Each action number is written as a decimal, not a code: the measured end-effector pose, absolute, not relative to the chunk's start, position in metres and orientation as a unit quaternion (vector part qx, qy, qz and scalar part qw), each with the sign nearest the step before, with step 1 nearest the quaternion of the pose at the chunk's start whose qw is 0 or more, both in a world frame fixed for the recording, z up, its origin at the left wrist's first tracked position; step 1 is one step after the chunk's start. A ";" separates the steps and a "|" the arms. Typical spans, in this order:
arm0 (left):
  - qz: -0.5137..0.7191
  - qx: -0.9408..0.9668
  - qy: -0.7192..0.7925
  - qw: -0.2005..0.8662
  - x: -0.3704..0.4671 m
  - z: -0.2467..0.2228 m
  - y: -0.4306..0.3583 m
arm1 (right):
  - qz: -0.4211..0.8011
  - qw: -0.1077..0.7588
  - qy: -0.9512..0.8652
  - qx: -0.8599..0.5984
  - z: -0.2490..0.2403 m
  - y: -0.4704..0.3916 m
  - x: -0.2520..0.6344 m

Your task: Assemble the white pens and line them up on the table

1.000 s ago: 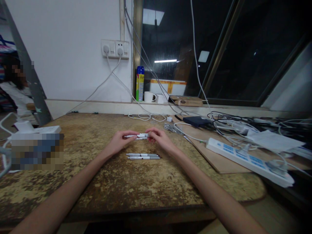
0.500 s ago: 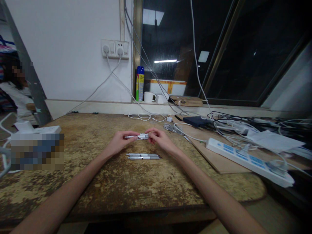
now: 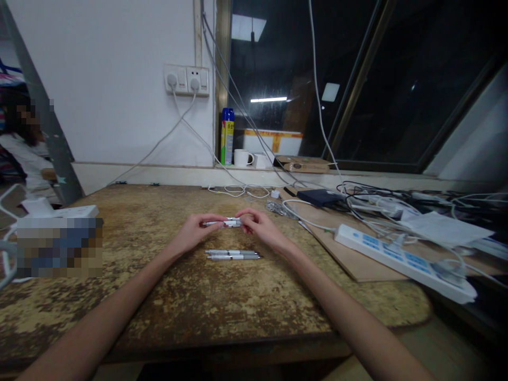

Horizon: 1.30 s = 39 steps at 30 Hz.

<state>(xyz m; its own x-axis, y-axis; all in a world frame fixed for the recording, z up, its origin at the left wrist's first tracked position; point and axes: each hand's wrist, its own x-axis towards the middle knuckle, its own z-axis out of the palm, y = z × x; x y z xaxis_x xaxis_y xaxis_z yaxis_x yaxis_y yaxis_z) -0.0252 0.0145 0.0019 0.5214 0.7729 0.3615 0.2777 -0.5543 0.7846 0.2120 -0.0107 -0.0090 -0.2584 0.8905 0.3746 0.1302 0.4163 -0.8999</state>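
Both hands meet over a small bundle of silver-white pens (image 3: pixel 231 223) in the middle of the table. My left hand (image 3: pixel 196 228) closes its thumb and fingers on the left end of the bundle. At the right end, my right hand (image 3: pixel 256 225) grips the pens, its fingers curled and partly hiding them. How many pens are in the bundle I cannot tell. Closer to me, more silver-white pens (image 3: pixel 233 255) lie side by side on the worn wooden table (image 3: pixel 222 301), below and between the hands.
On the right, a white power strip (image 3: pixel 400 259) lies across a brown board (image 3: pixel 369 264) among tangled cables. A dark flat box (image 3: pixel 321 197) sits behind it. A spray can (image 3: pixel 227 136) and a white mug (image 3: pixel 242 157) stand on the windowsill. A person (image 3: pixel 26 153) is at far left.
The view has shifted very slightly. Both hands keep their grip on the pens in the same place, and the row of pens nearer me lies unmoved.
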 end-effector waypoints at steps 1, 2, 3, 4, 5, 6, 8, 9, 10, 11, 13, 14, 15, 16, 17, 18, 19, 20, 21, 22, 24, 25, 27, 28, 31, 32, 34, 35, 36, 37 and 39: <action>0.364 0.802 0.329 0.342 -0.025 0.001 0.015 | 0.396 0.484 -0.686 -0.372 -0.010 -0.010 0.212; 0.364 0.800 0.331 0.343 -0.025 0.001 0.015 | 0.396 0.486 -0.683 -0.374 -0.010 -0.010 0.212; 0.364 0.800 0.331 0.344 -0.026 0.001 0.015 | 0.394 0.489 -0.682 -0.374 -0.010 -0.009 0.212; 0.364 0.799 0.331 0.345 -0.026 0.001 0.016 | 0.391 0.491 -0.683 -0.373 -0.010 -0.010 0.212; 0.365 0.800 0.330 0.344 -0.026 0.002 0.016 | 0.386 0.492 -0.687 -0.370 -0.009 -0.010 0.212; 0.366 0.801 0.327 0.343 -0.027 0.003 0.016 | 0.383 0.491 -0.691 -0.366 -0.008 -0.012 0.212; 0.373 0.801 0.323 0.339 -0.027 0.005 0.015 | 0.391 0.487 -0.694 -0.359 -0.005 -0.015 0.211; 0.381 0.799 0.321 0.336 -0.027 0.006 0.015 | 0.401 0.484 -0.692 -0.355 -0.003 -0.017 0.211; 0.392 0.796 0.319 0.332 -0.027 0.007 0.014 | 0.414 0.482 -0.688 -0.351 -0.001 -0.018 0.212; 0.403 0.792 0.317 0.330 -0.026 0.008 0.013 | 0.427 0.482 -0.683 -0.347 0.000 -0.019 0.212; 0.416 0.782 0.315 0.341 -0.025 0.009 0.011 | 0.445 0.487 -0.671 -0.339 0.002 -0.019 0.212; 0.416 0.776 0.319 0.352 -0.024 0.009 0.011 | 0.452 0.491 -0.665 -0.336 0.001 -0.019 0.212; 0.415 0.767 0.327 0.364 -0.023 0.008 0.011 | 0.457 0.495 -0.659 -0.334 0.001 -0.019 0.212; 0.417 0.755 0.337 0.378 -0.022 0.007 0.011 | 0.462 0.496 -0.655 -0.333 0.000 -0.018 0.212; 0.424 0.740 0.346 0.391 -0.021 0.006 0.012 | 0.467 0.494 -0.655 -0.330 -0.001 -0.018 0.211; 0.435 0.724 0.351 0.404 -0.021 0.005 0.013 | 0.472 0.487 -0.657 -0.328 -0.001 -0.018 0.210; 0.446 0.708 0.351 0.419 -0.020 0.004 0.014 | 0.478 0.477 -0.662 -0.325 -0.002 -0.019 0.209; 0.455 0.694 0.347 0.437 -0.019 0.004 0.014 | 0.481 0.465 -0.669 -0.324 -0.002 -0.020 0.207; 0.462 0.682 0.339 0.455 -0.019 0.003 0.015 | 0.482 0.453 -0.675 -0.325 -0.002 -0.022 0.205; 0.464 0.672 0.331 0.473 -0.018 0.003 0.015 | 0.479 0.445 -0.682 -0.328 -0.002 -0.023 0.203; 0.460 0.656 0.314 0.509 -0.018 0.004 0.014 | 0.464 0.444 -0.689 -0.336 -0.002 -0.024 0.200; 0.455 0.649 0.305 0.527 -0.017 0.004 0.013 | 0.453 0.453 -0.689 -0.339 -0.002 -0.024 0.199; 0.440 0.642 0.288 0.558 -0.016 0.004 0.011 | 0.435 0.481 -0.681 -0.341 -0.001 -0.022 0.198; 0.432 0.642 0.283 0.567 -0.016 0.005 0.010 | 0.425 0.496 -0.676 -0.341 -0.001 -0.021 0.198; 0.411 0.651 0.281 0.573 -0.013 0.005 0.007 | 0.393 0.542 -0.659 -0.343 0.000 -0.018 0.199; 0.403 0.656 0.281 0.573 -0.012 0.005 0.006 | 0.384 0.553 -0.655 -0.344 0.001 -0.018 0.199; 0.388 0.669 0.282 0.569 -0.011 0.005 0.004 | 0.376 0.568 -0.646 -0.345 0.002 -0.018 0.198; 0.381 0.675 0.282 0.565 -0.011 0.004 0.004 | 0.377 0.571 -0.643 -0.344 0.003 -0.018 0.197; 0.376 0.682 0.284 0.560 -0.010 0.003 0.004 | 0.380 0.571 -0.643 -0.341 0.003 -0.018 0.195; 0.372 0.687 0.285 0.555 -0.010 0.002 0.004 | 0.383 0.569 -0.645 -0.337 0.003 -0.019 0.194; 0.369 0.695 0.283 0.548 -0.010 0.000 0.005 | 0.388 0.562 -0.652 -0.327 0.003 -0.021 0.191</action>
